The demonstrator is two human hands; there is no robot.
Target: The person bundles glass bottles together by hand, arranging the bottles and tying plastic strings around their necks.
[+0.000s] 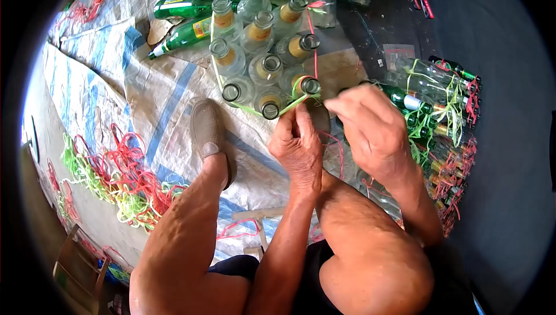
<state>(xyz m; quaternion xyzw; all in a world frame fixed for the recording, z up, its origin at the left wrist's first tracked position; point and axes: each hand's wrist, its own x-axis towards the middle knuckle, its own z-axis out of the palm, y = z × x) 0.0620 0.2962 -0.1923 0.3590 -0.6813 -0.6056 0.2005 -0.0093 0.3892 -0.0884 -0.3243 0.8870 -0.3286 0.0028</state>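
Several clear glass bottles (258, 37) stand upright in a tight cluster in front of me. Green and red plastic string (316, 54) runs round their outside, with a red knot at the far right corner. My left hand (298, 147) is closed at the near right corner of the cluster, its thumb and fingertips pinching the string beside a bottle neck. To its right, my right hand (373, 129) is raised with its fingers curled closed. Its fingertips are smeared by motion, and what they hold cannot be made out.
Green bottles (188, 37) lie behind the cluster. Tied bundles of bottles (431, 100) lie at the right. Loose red and green string (124, 181) is heaped at the left on the striped sheet (174, 100). My shoe (207, 126) is close to the cluster.
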